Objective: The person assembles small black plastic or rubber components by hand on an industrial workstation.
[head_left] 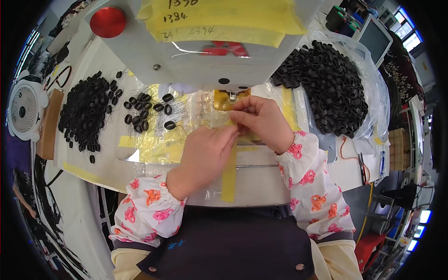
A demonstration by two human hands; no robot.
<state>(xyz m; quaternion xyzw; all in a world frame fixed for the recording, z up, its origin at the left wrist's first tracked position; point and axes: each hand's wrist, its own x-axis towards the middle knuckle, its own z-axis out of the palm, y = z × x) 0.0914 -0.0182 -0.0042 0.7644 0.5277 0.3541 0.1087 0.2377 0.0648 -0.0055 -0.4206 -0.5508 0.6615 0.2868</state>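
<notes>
My left hand [203, 151] and my right hand [267, 122] meet just in front of the presser foot [232, 96] of a sewing machine [186, 60]. Both have their fingers pinched together, nearly touching each other. Whatever lies between the fingertips is hidden or too small to name. Beneath the needle area sits a yellow plate [219, 101]. A strip of yellow tape [229, 179] runs from under the hands towards the table's front edge. Left of the hands, several small black band loops [140, 112] with loose threads lie scattered on taped plastic.
Far left, a bigger heap of black loops [84, 109] trails threads. A large heap of black loops [333, 88] rests on a see-through plastic bag [380, 109] at the right. Scissors [362, 169] lie at the right edge. A white fan [24, 109] stands beyond the left edge.
</notes>
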